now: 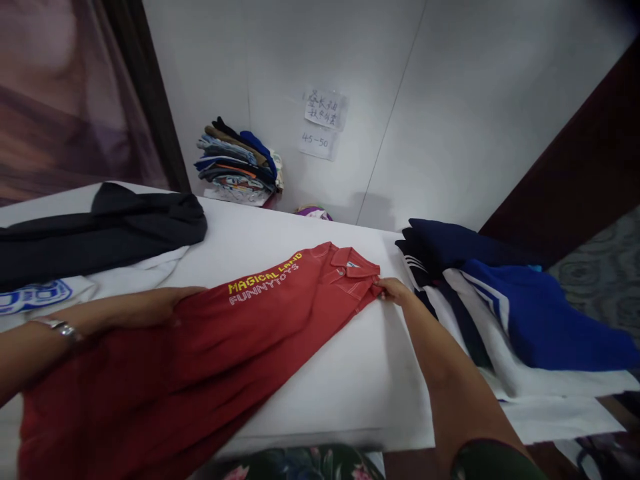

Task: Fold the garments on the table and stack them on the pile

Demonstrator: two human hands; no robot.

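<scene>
A red collared shirt (260,320) with yellow and white lettering stretches diagonally over the white table (350,393), its collar toward the right and its lower part draping over the near left edge. My right hand (393,291) pinches the cloth just beside the collar. Farther left, my left hand (160,305) grips the shirt's upper edge; its fingers are partly hidden by the fabric. A bracelet circles my left wrist.
Dark clothing (105,217) and a white garment with blue print (45,297) lie at left. Folded clothes, with a blue garment (565,320) on top, pile up at right. Behind the table stands another clothes stack (235,163). Handwritten paper signs (325,110) hang on the wall.
</scene>
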